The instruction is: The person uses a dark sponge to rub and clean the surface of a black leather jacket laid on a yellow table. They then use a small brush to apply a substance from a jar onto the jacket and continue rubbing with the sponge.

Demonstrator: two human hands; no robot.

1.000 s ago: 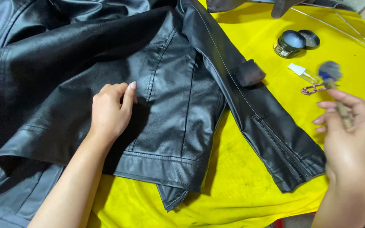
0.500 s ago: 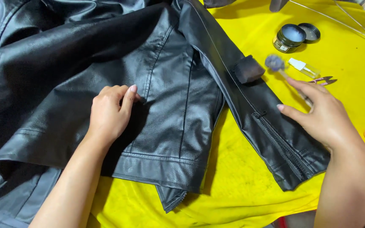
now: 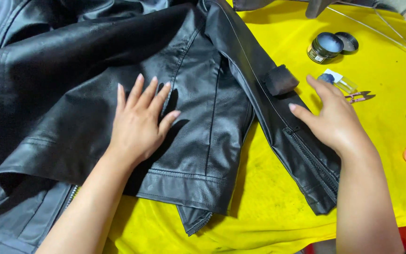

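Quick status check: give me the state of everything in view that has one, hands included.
Black leather jacket: spread flat on the yellow cloth.
Sleeve zipper: closed, as far as it shows.
Small tin: open, its lid lying beside it.
Small snips: lying on the cloth, untouched.
Left hand: fingers spread, pressed flat on the jacket.
Right hand: open, holding nothing, over the sleeve.

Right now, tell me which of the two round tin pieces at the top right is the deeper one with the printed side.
The left piece, the tin body: it stands taller with a labelled wall. The shallow lid lies touching its right side, farther from the jacket sleeve.
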